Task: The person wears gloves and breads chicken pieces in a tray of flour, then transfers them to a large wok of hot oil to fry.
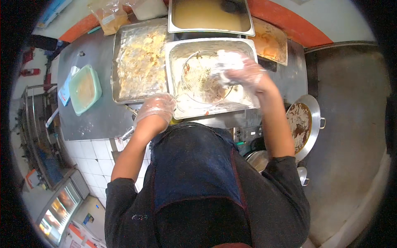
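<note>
A rectangular steel pan point(248, 102) lies before me, with white flour-like powder across its bottom. Inside it rests a round wire skimmer point(198, 66). My left hand point(158, 108), in a clear plastic glove, closes at the pan's near left corner around what appears to be the skimmer's handle. Over the right part of the skimmer is my right hand point(243, 71), also gloved, its fingers coated white and blurred. Whether anything is in those fingers is hidden by the blur. Dark crumb-like bits point(214, 88) show beneath it on the wire.
A crumb-covered tray point(141, 62) adjoins the pan's left. Behind stands a steel pan of cloudy yellowish liquid point(207, 15). A green plastic tub point(85, 90) sits farther left on the steel counter point(105, 121). At right is a wide two-handled pan point(314, 124) with brown liquid.
</note>
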`<state>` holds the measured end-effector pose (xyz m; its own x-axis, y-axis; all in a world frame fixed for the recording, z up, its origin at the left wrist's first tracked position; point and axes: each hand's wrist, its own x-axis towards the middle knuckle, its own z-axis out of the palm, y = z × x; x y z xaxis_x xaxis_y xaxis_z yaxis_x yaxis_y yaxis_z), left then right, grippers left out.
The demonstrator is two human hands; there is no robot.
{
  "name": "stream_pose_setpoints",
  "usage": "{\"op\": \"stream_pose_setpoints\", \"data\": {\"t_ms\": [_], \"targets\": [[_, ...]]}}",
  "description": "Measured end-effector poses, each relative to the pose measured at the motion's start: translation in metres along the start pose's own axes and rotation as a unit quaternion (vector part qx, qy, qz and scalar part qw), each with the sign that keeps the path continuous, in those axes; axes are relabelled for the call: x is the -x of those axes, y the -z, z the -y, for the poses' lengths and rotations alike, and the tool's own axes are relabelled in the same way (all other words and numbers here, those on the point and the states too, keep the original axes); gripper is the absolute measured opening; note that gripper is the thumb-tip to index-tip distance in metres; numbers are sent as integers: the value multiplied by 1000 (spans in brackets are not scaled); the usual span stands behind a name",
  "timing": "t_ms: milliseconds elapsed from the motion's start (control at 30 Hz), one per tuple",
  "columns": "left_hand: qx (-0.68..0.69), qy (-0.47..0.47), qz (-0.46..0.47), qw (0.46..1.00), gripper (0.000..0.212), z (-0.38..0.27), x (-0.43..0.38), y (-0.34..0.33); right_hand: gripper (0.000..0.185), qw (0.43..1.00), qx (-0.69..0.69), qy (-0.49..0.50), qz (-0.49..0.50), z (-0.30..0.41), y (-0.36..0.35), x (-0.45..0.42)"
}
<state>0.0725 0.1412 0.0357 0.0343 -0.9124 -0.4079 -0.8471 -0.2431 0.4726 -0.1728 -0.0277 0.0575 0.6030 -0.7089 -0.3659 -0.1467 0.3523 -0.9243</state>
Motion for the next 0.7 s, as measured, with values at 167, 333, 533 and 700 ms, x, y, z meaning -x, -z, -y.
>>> {"op": "stream_pose_setpoints", "data": {"t_ms": [167, 333, 533, 700], "targets": [[-26, -17, -14, 999, 24, -11, 0, 4, 40, 956, 285, 49, 47, 1, -29, -16], [25, -85, -40, 995, 20, 19, 4, -5, 35, 978, 205, 29, -32, 2, -2, 4], [56, -26, -62, 996, 20, 10, 6, 14, 27, 983, 91, -19, -158, -58, 39, 28], [115, 65, -66, 989, 28, -9, -2, 40, 28, 905, 421, 39, 34, -101, -19, 9]]}}
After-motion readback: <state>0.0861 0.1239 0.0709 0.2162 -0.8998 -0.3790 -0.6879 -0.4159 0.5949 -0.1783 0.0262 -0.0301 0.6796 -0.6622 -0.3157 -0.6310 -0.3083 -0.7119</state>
